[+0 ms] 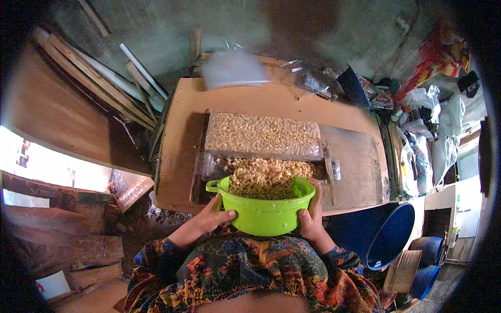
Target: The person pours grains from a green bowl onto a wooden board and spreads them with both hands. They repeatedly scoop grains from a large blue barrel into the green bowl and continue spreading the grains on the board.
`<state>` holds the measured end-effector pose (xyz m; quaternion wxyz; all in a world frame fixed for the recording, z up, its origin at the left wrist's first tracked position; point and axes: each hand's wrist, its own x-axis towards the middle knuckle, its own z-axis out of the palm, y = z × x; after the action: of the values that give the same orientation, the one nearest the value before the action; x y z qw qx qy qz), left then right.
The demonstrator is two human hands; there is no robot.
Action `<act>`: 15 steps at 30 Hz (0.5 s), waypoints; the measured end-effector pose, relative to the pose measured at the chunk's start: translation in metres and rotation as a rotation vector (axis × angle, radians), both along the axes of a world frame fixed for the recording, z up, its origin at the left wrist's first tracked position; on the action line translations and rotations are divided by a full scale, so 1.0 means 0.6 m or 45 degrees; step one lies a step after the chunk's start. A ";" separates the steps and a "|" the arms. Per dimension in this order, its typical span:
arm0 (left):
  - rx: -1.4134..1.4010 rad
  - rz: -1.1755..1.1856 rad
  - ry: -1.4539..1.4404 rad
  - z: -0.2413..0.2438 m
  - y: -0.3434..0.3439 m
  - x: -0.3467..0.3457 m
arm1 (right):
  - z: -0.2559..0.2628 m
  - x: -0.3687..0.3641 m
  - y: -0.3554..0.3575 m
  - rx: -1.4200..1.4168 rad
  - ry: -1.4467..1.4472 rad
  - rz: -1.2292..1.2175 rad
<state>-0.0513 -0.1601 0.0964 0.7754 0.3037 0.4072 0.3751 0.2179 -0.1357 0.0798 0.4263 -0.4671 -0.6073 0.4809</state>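
Observation:
My left hand (215, 214) and my right hand (312, 217) hold a lime green plastic basin (266, 215) by its two sides. It tilts away from me, over the near side of a wooden frame (198, 156). Pale grains, perhaps split soybeans (270, 176), fill its far part and lie beyond its rim, within the frame. Just behind them, a flat rectangular block of similar grains (262, 133) lies under clear plastic film. Clear plastic (207, 166) also shows at the left of the loose grains. The basin hides part of the frame.
The frame rests on an orange-brown tabletop (235, 99). A wooden board (354, 164) lies at the right. Clear plastic sheets (235, 70) are at the back. A large blue drum (391, 238) stands below right. Planks (98, 82) lean at the left; plastic bags (448, 129) hang at the right.

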 end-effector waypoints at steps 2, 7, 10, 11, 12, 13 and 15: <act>0.166 0.025 -0.022 -0.008 -0.011 -0.014 | 0.009 -0.016 0.002 0.057 0.066 0.024; -0.151 -0.002 0.011 0.000 -0.015 -0.058 | -0.006 -0.050 0.002 -0.004 0.000 0.003; 0.067 -0.014 0.006 -0.040 -0.021 -0.073 | -0.006 -0.058 -0.006 -0.003 0.002 0.042; 0.135 -0.019 0.006 -0.049 -0.025 -0.077 | -0.003 -0.064 -0.007 -0.020 0.004 0.036; 0.126 -0.015 -0.032 -0.045 -0.022 -0.079 | 0.002 -0.072 -0.006 0.016 -0.023 0.003; 0.182 0.009 -0.050 -0.040 -0.022 -0.079 | 0.005 -0.075 -0.004 0.045 0.001 0.000; 0.284 0.053 -0.087 -0.033 -0.028 -0.079 | 0.007 -0.080 -0.005 0.090 0.048 -0.010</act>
<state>-0.0988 -0.1768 0.0764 0.7423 0.3665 0.3424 0.4442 0.1697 -0.1388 0.0840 0.4559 -0.4451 -0.6138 0.4662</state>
